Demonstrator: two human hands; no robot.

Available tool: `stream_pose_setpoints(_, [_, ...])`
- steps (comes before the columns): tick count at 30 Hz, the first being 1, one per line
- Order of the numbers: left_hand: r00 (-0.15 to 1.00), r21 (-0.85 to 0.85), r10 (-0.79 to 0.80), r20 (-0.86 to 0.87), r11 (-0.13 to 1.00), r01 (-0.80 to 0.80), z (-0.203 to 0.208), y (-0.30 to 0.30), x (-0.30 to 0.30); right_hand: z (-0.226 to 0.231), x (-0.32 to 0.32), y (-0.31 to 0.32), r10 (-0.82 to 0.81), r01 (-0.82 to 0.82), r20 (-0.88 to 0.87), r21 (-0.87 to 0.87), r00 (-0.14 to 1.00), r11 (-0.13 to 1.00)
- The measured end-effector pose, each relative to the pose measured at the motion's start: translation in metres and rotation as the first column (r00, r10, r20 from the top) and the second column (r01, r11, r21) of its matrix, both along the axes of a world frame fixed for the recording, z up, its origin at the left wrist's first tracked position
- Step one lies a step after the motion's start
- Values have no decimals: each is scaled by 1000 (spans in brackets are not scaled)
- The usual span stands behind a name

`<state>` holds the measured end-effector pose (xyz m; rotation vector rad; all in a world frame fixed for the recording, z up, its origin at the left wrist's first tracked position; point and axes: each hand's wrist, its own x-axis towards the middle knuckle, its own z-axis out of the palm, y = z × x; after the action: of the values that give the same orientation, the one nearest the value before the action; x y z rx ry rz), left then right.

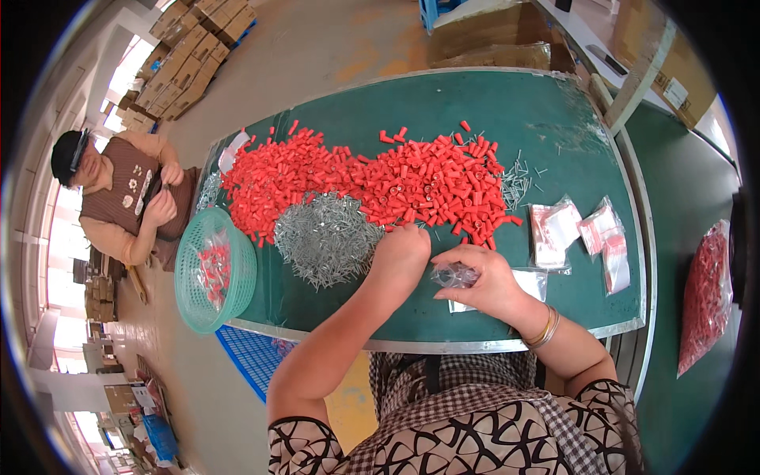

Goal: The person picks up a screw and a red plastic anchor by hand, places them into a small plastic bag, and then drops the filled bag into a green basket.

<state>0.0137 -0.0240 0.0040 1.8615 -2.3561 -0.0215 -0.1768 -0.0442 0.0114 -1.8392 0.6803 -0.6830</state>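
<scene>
My left hand (402,255) reaches to the near edge of a heap of red plastic caps (431,186), beside a mound of grey metal nails (326,241). Its fingers are curled in and pressed together, and whatever they hold is hidden. Just to the right, my right hand (495,281) is closed around a small clear plastic bag (454,275), which looks crumpled; its contents are hard to make out. A flat clear bag (532,283) lies on the green table under and beside that hand.
Stacks of small clear bags (552,231) lie to the right, with loose nails (518,184) beyond. A green basket (245,269) with filled bags stands at the left edge. A co-worker (119,190) sits past it. A large bag of red pieces (706,293) rests far right.
</scene>
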Motion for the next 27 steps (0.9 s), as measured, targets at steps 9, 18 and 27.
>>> stream_pose_setpoints(9, [923, -61, 91, -375, 991, -123, -4, 4, 23, 7, -6, -15, -168, 164, 134, 41, 977, 986])
stream_pose_setpoints(18, [991, -84, -103, 84, 990, 110, -10, 1, 8, 7, -9, -16, -189, 178, 171, 76, 967, 981])
stream_pose_setpoints(27, [964, -120, -98, 248, 984, 131, -15, 8, -7, 8, -11, -18, -188, 182, 190, 49, 964, 982])
